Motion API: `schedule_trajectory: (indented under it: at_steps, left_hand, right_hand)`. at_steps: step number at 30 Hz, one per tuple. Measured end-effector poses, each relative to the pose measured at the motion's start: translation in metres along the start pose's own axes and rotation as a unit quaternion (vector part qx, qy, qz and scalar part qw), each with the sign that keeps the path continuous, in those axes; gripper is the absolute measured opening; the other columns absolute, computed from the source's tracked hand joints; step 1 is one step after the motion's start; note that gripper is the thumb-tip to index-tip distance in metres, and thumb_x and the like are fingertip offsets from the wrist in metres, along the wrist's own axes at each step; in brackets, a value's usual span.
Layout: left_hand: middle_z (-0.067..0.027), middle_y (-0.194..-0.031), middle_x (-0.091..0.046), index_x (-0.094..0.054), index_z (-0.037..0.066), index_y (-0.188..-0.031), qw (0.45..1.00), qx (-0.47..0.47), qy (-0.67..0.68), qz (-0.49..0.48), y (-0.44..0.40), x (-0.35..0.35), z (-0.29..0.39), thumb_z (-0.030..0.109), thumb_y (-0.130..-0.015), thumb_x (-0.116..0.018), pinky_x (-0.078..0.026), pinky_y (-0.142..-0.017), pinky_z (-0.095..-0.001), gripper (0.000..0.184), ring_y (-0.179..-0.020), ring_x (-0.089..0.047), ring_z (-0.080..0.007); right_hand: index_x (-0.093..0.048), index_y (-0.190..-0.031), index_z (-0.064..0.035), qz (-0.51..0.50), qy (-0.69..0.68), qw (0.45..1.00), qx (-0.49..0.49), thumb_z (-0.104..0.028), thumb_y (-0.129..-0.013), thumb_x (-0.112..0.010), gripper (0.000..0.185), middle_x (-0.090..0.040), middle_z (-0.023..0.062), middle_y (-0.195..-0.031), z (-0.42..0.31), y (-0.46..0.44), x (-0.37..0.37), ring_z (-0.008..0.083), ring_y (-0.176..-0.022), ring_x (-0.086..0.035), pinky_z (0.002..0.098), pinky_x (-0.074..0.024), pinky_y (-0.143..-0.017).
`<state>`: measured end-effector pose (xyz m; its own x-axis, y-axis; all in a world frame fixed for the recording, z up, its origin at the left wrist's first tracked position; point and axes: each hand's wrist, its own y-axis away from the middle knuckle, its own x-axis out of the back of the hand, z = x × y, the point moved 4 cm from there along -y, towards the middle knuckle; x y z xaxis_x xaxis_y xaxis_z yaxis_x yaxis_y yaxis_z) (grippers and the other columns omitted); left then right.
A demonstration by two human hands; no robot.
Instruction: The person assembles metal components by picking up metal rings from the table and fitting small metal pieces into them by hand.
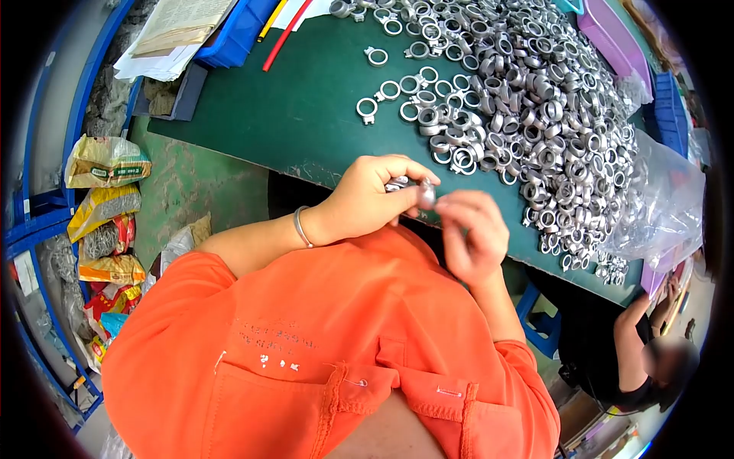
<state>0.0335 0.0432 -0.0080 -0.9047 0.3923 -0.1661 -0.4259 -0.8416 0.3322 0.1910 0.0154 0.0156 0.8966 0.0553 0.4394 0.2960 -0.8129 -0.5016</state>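
Observation:
Near the table's front edge, my left hand [372, 193] is closed around grey metal ring fittings [397, 183], more than one by the look of it. Between its thumb and index finger one ring fitting [427, 194] sticks out, smeared by motion. My right hand [475, 229] is just to the right, thumb and fingers pinched together against that ring. Whatever may be between those fingertips is too small and blurred to make out. A large heap of the same ring fittings [535, 115], each with a small lug, spreads over the green table [306, 115].
Loose rings [367, 109] lie left of the heap. A red stick [287, 34] and blue bin [237, 34] are at the back left. A plastic bag [657, 199] and pink basket [615, 38] flank the heap. Another person [612, 344] sits at right; sacks [107, 164] stand left.

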Motion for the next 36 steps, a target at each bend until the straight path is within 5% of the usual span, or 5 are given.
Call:
schedule_trajectory:
  at_steps: [6,10,16,32,36]
  left_hand:
    - [-0.0087,-0.08,-0.058,-0.056,0.0,-0.099,0.901,0.173,0.394,-0.063,-0.005,0.003,-0.03,0.012,-0.087,-0.051,-0.045,-0.045,-0.0213,0.018,-0.065,-0.058,-0.0151]
    - [-0.0055,-0.075,-0.056,-0.056,0.003,-0.093,0.952,0.15,0.262,-0.055,-0.007,0.004,-0.031,0.016,-0.089,-0.056,-0.039,-0.043,-0.02,0.014,-0.062,-0.054,-0.0106]
    - [-0.0023,-0.067,-0.055,-0.06,0.002,-0.092,0.992,0.086,0.088,-0.013,-0.002,0.001,-0.015,0.017,-0.088,-0.061,-0.035,-0.044,-0.0177,0.016,-0.049,-0.045,-0.0055]
    - [-0.0017,-0.066,-0.053,-0.058,0.003,-0.093,0.99,0.081,0.115,-0.001,-0.002,0.004,-0.011,0.018,-0.088,-0.061,-0.031,-0.042,-0.0173,0.016,-0.048,-0.042,-0.0047]
    - [-0.0024,-0.065,-0.052,-0.055,0.003,-0.089,0.988,0.083,0.132,0.018,-0.004,0.009,-0.011,0.02,-0.089,-0.059,-0.031,-0.041,-0.0178,0.017,-0.046,-0.04,-0.0053]
  right_hand:
    - [-0.061,-0.088,-0.0005,0.097,0.154,0.981,-0.063,0.003,-0.073,-0.066,0.016,-0.057,0.0114,-0.082,0.028,0.0,-0.007,0.0266,-0.069,-0.057,0.0327,-0.0473,-0.059]
    - [-0.061,-0.088,-0.003,0.062,0.258,0.96,-0.091,-0.006,-0.072,-0.072,0.019,-0.055,0.0101,-0.083,0.047,0.0,-0.005,0.028,-0.068,-0.055,0.0337,-0.0452,-0.058]
    - [-0.061,-0.09,0.0023,0.058,-0.129,0.963,-0.229,0.001,-0.079,-0.065,0.012,-0.059,0.0086,-0.089,0.041,0.008,-0.005,0.0131,-0.074,-0.058,0.0228,-0.0476,-0.063]
    - [-0.061,-0.095,0.0005,-0.01,0.024,0.999,-0.031,0.004,-0.075,-0.067,0.021,-0.059,0.0125,-0.089,0.01,-0.013,-0.004,0.0199,-0.073,-0.059,0.0263,-0.0484,-0.061]
    - [-0.061,-0.092,0.0023,-0.037,-0.188,0.943,-0.272,0.001,-0.077,-0.068,0.016,-0.056,0.009,-0.103,0.041,-0.032,0.008,0.0105,-0.073,-0.059,0.0211,-0.0493,-0.059]
